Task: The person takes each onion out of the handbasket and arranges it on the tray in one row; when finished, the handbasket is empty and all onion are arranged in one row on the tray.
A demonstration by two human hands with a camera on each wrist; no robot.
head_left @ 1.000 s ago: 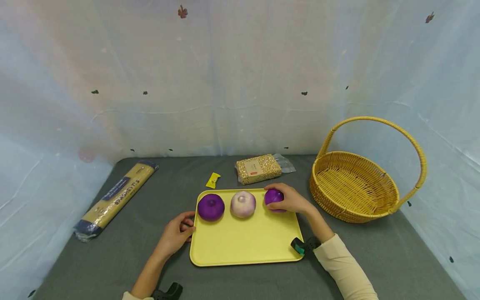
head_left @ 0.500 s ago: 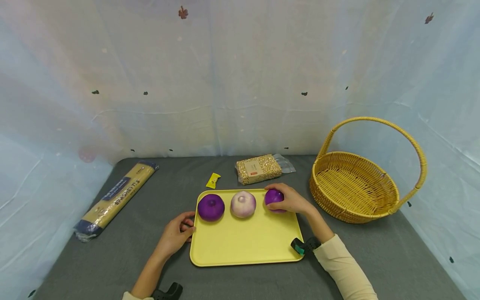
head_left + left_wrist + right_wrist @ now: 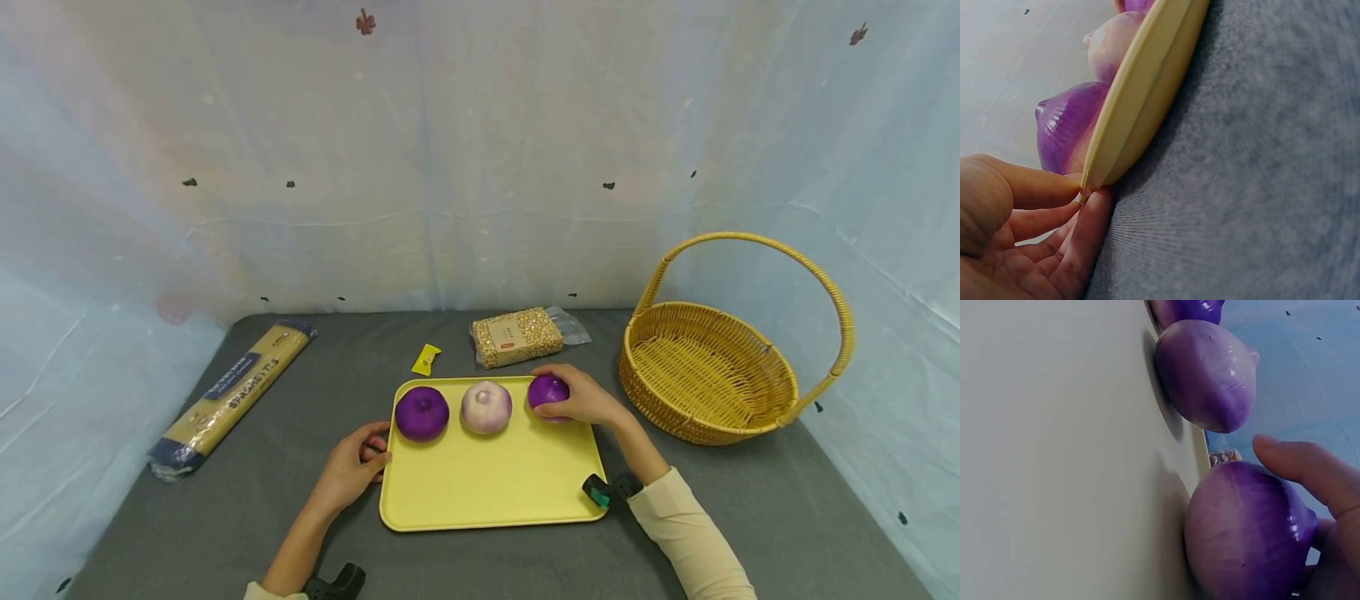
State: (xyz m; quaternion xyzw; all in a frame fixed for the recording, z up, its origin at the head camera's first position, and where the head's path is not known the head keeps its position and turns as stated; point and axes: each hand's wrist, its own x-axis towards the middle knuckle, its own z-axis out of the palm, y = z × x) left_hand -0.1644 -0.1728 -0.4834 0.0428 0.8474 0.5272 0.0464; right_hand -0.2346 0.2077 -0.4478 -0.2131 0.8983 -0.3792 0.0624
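Note:
A yellow tray (image 3: 491, 483) carries three onions in a row along its far side. The left one (image 3: 422, 414) is dark purple and the middle one (image 3: 486, 408) is pale with a purple tinge. My left hand (image 3: 351, 467) pinches the tray's left edge, thumb above and fingers below, as the left wrist view confirms. At the tray's far right corner, my right hand (image 3: 581, 396) holds the right purple onion (image 3: 1247, 534) from above, its fingers and thumb around it. That onion is on or very near the tray; part of it is hidden by the hand.
Right of the tray stands a yellow wicker basket (image 3: 637, 392) with a tall handle. Behind the tray lie a vacuum bag of yellowish grains (image 3: 517, 337) and a small yellow wrapped candy (image 3: 426, 360). A spaghetti pack (image 3: 232, 400) lies at the left on the grey table (image 3: 450, 567).

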